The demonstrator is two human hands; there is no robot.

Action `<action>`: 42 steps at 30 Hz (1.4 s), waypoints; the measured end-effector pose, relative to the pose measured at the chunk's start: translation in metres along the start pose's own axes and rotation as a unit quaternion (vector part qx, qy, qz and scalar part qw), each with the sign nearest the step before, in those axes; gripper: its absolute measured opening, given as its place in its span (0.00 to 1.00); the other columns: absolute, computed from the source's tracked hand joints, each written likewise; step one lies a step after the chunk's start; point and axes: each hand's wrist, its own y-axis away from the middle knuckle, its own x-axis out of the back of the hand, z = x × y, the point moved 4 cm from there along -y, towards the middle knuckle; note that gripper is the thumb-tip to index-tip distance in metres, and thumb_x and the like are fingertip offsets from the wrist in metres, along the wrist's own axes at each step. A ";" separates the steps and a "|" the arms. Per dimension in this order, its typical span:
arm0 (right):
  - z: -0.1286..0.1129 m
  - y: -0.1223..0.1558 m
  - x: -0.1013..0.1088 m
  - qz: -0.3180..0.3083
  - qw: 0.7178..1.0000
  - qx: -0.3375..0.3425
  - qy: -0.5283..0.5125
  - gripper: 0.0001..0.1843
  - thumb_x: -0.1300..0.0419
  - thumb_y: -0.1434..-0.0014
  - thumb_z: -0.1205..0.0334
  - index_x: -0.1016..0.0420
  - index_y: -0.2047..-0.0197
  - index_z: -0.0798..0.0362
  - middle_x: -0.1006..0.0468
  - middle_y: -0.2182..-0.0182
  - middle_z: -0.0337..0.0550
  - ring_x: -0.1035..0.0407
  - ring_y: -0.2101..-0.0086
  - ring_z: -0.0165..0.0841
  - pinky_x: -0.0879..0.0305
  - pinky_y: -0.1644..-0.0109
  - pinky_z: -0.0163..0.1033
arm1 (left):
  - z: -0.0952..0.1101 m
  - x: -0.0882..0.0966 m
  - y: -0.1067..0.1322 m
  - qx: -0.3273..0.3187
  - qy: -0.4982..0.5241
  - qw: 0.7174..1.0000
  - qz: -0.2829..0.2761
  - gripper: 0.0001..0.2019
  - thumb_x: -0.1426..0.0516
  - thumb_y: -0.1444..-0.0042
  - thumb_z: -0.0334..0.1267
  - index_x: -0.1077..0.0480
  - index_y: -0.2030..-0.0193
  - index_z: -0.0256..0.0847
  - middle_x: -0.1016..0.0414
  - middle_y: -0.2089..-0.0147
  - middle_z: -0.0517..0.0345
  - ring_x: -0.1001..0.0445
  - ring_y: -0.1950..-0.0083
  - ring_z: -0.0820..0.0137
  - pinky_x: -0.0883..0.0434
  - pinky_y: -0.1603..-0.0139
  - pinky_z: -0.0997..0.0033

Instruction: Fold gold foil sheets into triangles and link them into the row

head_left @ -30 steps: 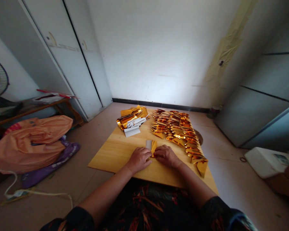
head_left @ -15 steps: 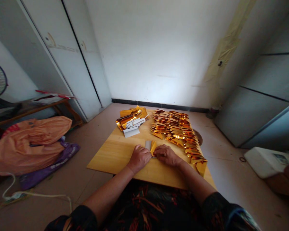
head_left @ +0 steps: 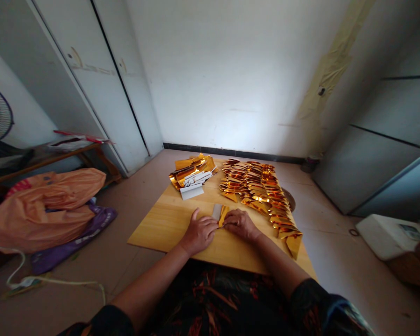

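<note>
A small piece of gold foil paper with a white back lies on the wooden board, partly folded. My left hand and my right hand meet at its near end, fingers curled and pinched on it. Beyond it at the board's far left lies a loose pile of unfolded gold sheets with white strips. Along the right side runs a long row of several folded gold pieces, ending in one at the near right corner.
The board rests low over my lap on a tiled floor. An orange bag and a purple bag lie at left below a low wooden table. White cupboards stand left, grey cabinets right, a white box near right.
Both hands stay on the gold paper; the left thumb has lifted and spread outward, and the hands have shifted slightly along the fold.
</note>
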 end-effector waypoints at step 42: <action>-0.012 -0.021 -0.007 -0.038 0.982 -0.171 0.074 0.04 0.41 0.45 0.63 0.29 0.71 0.53 0.28 0.68 0.40 0.35 0.68 0.29 0.46 0.64 0.33 | 0.015 0.002 0.005 0.004 -0.049 0.998 -0.042 0.13 0.45 0.44 0.35 0.30 0.52 0.47 0.26 0.49 0.56 0.32 0.46 0.62 0.59 0.35 0.39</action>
